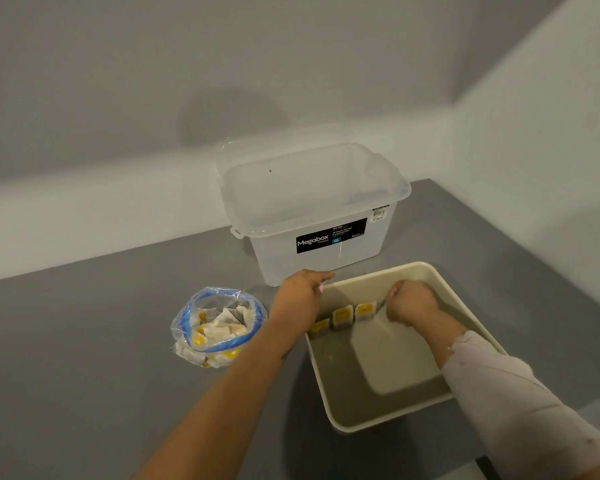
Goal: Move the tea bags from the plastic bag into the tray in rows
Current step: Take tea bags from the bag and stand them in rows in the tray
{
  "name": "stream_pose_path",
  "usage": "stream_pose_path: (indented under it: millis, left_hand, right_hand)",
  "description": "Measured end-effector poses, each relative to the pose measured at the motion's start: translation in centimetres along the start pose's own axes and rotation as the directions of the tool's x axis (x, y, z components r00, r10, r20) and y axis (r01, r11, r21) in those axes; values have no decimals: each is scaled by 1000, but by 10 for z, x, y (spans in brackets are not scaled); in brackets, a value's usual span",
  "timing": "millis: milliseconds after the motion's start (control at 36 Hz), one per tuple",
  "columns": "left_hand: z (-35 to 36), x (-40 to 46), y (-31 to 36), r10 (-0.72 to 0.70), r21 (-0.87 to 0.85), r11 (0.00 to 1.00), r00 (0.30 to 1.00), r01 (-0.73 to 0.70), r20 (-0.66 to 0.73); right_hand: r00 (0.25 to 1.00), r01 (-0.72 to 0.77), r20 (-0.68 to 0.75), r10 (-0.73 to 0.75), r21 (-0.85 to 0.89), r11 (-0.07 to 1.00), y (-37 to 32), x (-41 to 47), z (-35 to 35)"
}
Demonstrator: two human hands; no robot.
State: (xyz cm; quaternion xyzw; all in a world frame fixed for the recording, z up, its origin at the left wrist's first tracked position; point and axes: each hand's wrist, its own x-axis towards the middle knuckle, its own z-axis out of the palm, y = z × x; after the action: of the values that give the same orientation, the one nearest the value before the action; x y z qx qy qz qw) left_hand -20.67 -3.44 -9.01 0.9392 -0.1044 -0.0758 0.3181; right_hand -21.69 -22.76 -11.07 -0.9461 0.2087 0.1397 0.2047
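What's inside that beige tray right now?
Three tea bags with yellow tags stand in a row along the far wall of the tray. The right hand reaches in beside them; anything under it or the left hand is hidden.

Clear plastic zip bag with a blue rim (219,323), open-mouthed and slumped on the tabletop just left of the tray, holding a loose heap of white paper tea bags with yellow tags (219,330). Shallow square beige plastic tray (378,419), flat on the tabletop. Three yellow-labelled tea bags (343,317) standing side by side along its far-left wall
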Motion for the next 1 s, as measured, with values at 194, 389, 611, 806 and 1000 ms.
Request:
stream_pose_path:
  millis: [194, 389, 611, 806, 1000]
  left_hand:
    - [-33, -7, -4, 83, -133, 986, 989, -100, -125]
    - [-84, -8, -39, 69, -111, 989, 974, -95, -216]
    - [-126, -24, -88, 3, -99, 995, 972, -27, -234]
    - [-134, -32, -120, -62, -150, 988, 978, 32, -199]
    - [-135, -34, -140, -75, -167, 985, 985, 49, -157]
  right_hand:
    - [982, 75, -191, -12, 324, 943, -21, -20, -28]
    - [937, 342, -240, -254, 475, 811, -90, -53, -37]
    - [846, 504, 7, -533, 314, 805, -170, -82, 6]
    - [815, 576, 134, -563, -92, 812, -207, -88, 60]
    - [863, 503, 98, -496, -259, 824, -215, -85, 82]
